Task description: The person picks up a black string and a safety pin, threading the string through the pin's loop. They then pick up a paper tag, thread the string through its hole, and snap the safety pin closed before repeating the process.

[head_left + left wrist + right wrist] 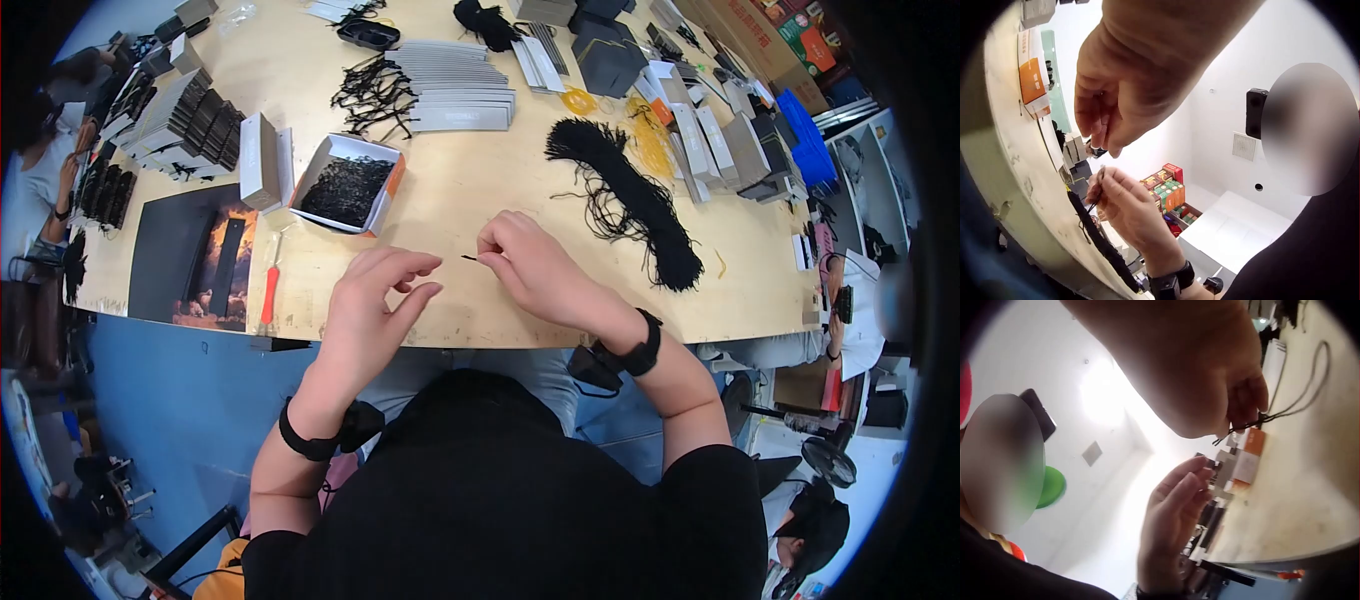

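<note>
While R wrist cam shows loop (pixel 1329 361) head misses, R fingers (pixel 498 266) pinch cord (pixel 468 258); L fingers (pixel 410 262) apart.

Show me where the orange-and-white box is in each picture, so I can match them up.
Head view: the orange-and-white box is above and left of centre, with black strands inside.
Left wrist view: near the upper left, to the left of the left hand.
Right wrist view: right of centre, below the right hand's fingers.
Shared landmark: the left hand, which shows in all three.
</note>
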{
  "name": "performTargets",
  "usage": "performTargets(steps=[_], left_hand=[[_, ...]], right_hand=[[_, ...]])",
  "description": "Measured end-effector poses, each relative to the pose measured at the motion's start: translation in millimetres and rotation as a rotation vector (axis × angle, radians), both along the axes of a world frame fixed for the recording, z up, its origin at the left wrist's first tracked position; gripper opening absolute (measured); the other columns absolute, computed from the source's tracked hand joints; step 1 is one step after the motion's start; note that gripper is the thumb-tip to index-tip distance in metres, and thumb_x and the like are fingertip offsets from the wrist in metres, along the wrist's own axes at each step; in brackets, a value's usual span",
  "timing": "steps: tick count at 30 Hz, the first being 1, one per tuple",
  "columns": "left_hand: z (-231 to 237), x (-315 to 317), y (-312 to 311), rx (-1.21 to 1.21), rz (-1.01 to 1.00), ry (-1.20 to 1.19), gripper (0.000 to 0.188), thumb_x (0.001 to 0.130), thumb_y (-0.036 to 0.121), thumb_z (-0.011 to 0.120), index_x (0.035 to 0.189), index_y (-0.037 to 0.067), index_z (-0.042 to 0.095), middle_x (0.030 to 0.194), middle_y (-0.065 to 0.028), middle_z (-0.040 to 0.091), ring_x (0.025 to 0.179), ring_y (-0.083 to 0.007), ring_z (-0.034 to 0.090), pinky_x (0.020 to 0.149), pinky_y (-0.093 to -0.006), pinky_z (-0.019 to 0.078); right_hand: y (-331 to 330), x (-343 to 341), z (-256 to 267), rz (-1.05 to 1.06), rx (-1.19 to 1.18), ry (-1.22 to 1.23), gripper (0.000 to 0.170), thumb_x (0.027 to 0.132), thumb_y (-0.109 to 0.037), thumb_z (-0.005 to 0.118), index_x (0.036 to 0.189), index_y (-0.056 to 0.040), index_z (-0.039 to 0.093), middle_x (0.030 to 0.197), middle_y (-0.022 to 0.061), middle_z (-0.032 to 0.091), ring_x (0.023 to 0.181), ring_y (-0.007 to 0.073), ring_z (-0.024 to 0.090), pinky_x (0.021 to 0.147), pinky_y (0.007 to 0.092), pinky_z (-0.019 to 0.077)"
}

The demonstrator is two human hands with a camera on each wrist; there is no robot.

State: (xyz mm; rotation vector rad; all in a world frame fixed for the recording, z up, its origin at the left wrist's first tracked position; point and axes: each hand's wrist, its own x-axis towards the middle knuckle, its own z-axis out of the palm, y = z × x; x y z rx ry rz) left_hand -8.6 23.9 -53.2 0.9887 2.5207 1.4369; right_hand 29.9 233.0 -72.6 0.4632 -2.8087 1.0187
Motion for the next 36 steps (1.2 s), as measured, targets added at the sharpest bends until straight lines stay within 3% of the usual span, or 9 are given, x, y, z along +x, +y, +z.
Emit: performTargets(steps=[4, 11, 13, 21, 23, 26, 29, 32, 36], left_hand=[[17, 1, 4, 0.094, -0.013, 0.132, 0.023, 0.068, 0.004, 0.070, 0.090, 0.006, 0.064, 0.080, -0.0055, 0.059, 0.069, -0.0188, 0.053, 0.062, -0.0286, 0.0435], [33, -1, -1, 0.248, -0.026, 0.363, 0.018, 0.065, -0.003, 0.070, 0.081, 0.004, 0.063, 0.071, -0.0060, 0.058, 0.065, -0.0190, 0.053, 0.059, -0.0278, 0.0415], [33, 1, -1, 0.271, 0.018, 0.331, 0.018, 0.066, -0.004, 0.069, 0.081, 0.004, 0.063, 0.072, -0.0061, 0.058, 0.065, -0.0188, 0.053, 0.059, -0.0277, 0.0414], [35, 3, -3, 0.392, 0.115, 0.206, 0.010, 0.074, -0.003, 0.063, 0.082, 0.002, 0.063, 0.077, -0.0067, 0.062, 0.068, -0.0166, 0.057, 0.062, -0.0254, 0.0438], [37, 6, -5, 0.491, 0.095, -0.068, 0.013, 0.081, -0.001, 0.058, 0.094, 0.001, 0.060, 0.081, -0.0075, 0.063, 0.072, -0.0133, 0.059, 0.065, -0.0229, 0.0456], [41, 10, -6, 0.601, 0.075, -0.232, 0.026, 0.084, 0.001, 0.054, 0.110, 0.000, 0.051, 0.084, -0.0086, 0.064, 0.076, -0.0113, 0.059, 0.066, -0.0214, 0.0461], [46, 14, -4, 0.604, 0.095, -0.295, 0.034, 0.083, 0.000, 0.055, 0.116, 0.000, 0.044, 0.083, -0.0089, 0.065, 0.073, -0.0114, 0.060, 0.065, -0.0214, 0.0459], [44, 11, -8, 0.394, 0.102, -0.177, 0.032, 0.081, -0.001, 0.057, 0.110, 0.001, 0.045, 0.079, -0.0085, 0.065, 0.069, -0.0103, 0.061, 0.064, -0.0205, 0.0455], [42, 10, -8, 0.370, 0.111, -0.137, 0.027, 0.080, -0.002, 0.058, 0.104, 0.003, 0.046, 0.075, -0.0078, 0.065, 0.067, -0.0098, 0.061, 0.063, -0.0204, 0.0453]], right_hand=[[-15, 8, 46, 0.076, -0.336, -0.233, 0.009, 0.085, -0.007, 0.049, 0.088, -0.0008, 0.043, 0.083, 0.0116, 0.050, 0.079, 0.0260, 0.051, 0.070, 0.0329, 0.0406], [-30, 9, 61, 0.203, -0.610, -0.324, 0.009, 0.090, -0.010, 0.045, 0.091, -0.0019, 0.042, 0.082, 0.0074, 0.052, 0.074, 0.0149, 0.052, 0.068, 0.0267, 0.0421], [-36, 8, 57, 0.257, -1.007, -0.439, 0.010, 0.091, -0.010, 0.046, 0.097, -0.0027, 0.044, 0.085, 0.0040, 0.052, 0.078, 0.0095, 0.051, 0.072, 0.0250, 0.0428], [-51, 5, 66, 0.017, -0.997, -0.330, 0.011, 0.085, -0.011, 0.058, 0.089, -0.0021, 0.052, 0.074, -0.0023, 0.053, 0.064, 0.0018, 0.047, 0.058, 0.0164, 0.0385], [-52, 5, 67, -0.006, -1.025, -0.263, 0.009, 0.086, -0.010, 0.058, 0.086, -0.0012, 0.054, 0.071, -0.0030, 0.054, 0.063, 0.0004, 0.047, 0.058, 0.0158, 0.0389], [-55, 4, 68, -0.035, -1.056, -0.223, 0.008, 0.085, -0.008, 0.058, 0.088, -0.0013, 0.056, 0.075, -0.0008, 0.057, 0.063, 0.0006, 0.048, 0.058, 0.0153, 0.0383], [-61, 3, 66, -0.046, -1.130, -0.169, 0.008, 0.085, -0.008, 0.058, 0.089, -0.0010, 0.057, 0.077, 0.0006, 0.059, 0.066, 0.0015, 0.051, 0.059, 0.0152, 0.0402], [-63, 2, 62, -0.055, -1.029, -0.186, 0.008, 0.085, -0.007, 0.058, 0.088, 0.0002, 0.056, 0.080, 0.0028, 0.060, 0.071, 0.0041, 0.055, 0.064, 0.0170, 0.0439], [-68, 1, 61, -0.058, -1.102, -0.193, 0.008, 0.085, -0.006, 0.057, 0.089, 0.0005, 0.055, 0.082, 0.0041, 0.060, 0.076, 0.0062, 0.057, 0.068, 0.0188, 0.0466]])
